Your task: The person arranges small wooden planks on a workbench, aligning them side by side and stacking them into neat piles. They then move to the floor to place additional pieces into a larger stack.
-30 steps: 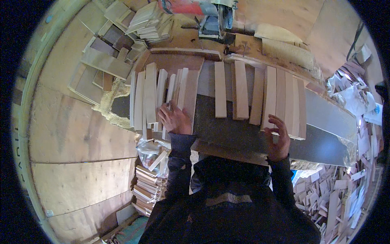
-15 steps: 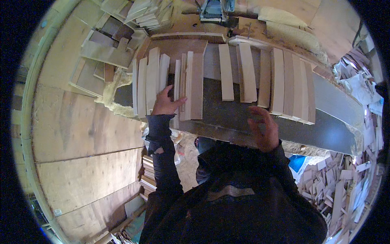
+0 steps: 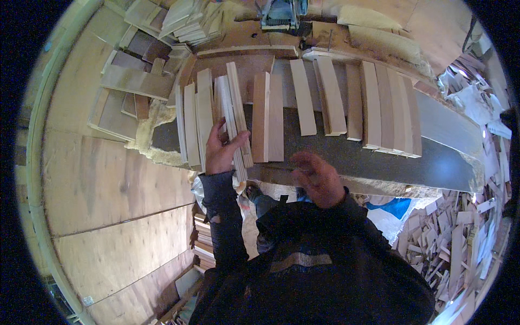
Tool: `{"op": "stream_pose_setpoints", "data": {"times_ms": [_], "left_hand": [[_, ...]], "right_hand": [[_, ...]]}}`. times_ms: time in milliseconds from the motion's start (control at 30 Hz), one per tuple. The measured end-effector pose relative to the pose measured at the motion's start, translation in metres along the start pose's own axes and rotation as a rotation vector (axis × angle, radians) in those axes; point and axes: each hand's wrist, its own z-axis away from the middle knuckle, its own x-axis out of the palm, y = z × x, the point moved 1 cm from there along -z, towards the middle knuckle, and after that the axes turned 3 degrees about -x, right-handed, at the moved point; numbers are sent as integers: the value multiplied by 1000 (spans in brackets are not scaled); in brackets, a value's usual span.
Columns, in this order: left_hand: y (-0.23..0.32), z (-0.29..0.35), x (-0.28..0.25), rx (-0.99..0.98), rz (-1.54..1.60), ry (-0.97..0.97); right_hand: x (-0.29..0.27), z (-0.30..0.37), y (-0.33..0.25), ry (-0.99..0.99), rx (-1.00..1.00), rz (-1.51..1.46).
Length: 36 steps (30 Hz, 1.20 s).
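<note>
My left hand [image 3: 218, 154] is closed around a few narrow wooden strips [image 3: 234, 108], thumb on their right side and fingers on the left. Their tops lean slightly left over the dark work surface [image 3: 309, 146]. More pale boards [image 3: 205, 97] stand close on the left of this hand. Just to the right lies a pair of boards [image 3: 261, 119], one reddish on its edge. My right hand [image 3: 319, 179] hovers over the near edge, slightly blurred, fingers curved and apart with nothing in them. Beyond it lie single pale boards [image 3: 303, 97] and a row of boards [image 3: 391, 111] at the right.
A metal machine part [image 3: 283, 15] stands at the far side, beyond a wooden rail [image 3: 246, 51]. Offcuts [image 3: 138, 81] and stacked slats [image 3: 192, 21] sit at the far left. Large plywood sheets [image 3: 124, 184] extend on the left. A heap of scrap wood [image 3: 444, 244] lies at the lower right.
My left hand has closed on the strips and tilted them, separating them from the boards on their right. My right hand has moved left, toward the middle.
</note>
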Motion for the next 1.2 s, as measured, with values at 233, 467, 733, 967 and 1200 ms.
{"op": "stream_pose_setpoints", "data": {"times_ms": [233,467,733,967,1200], "left_hand": [[30,29,51,47,170,-233],[22,31,143,-40,245,-380],[17,24,180,-65,386,-490],[11,19,164,-20,405,-404],[10,10,154,-80,506,-344]], "right_hand": [[17,-35,-15,173,-177,-374],[-59,-1,-2,351,-29,-534],[-208,31,58,960,-17,800],[-249,11,109,785,81,981],[-264,1,113,745,170,691]]}}
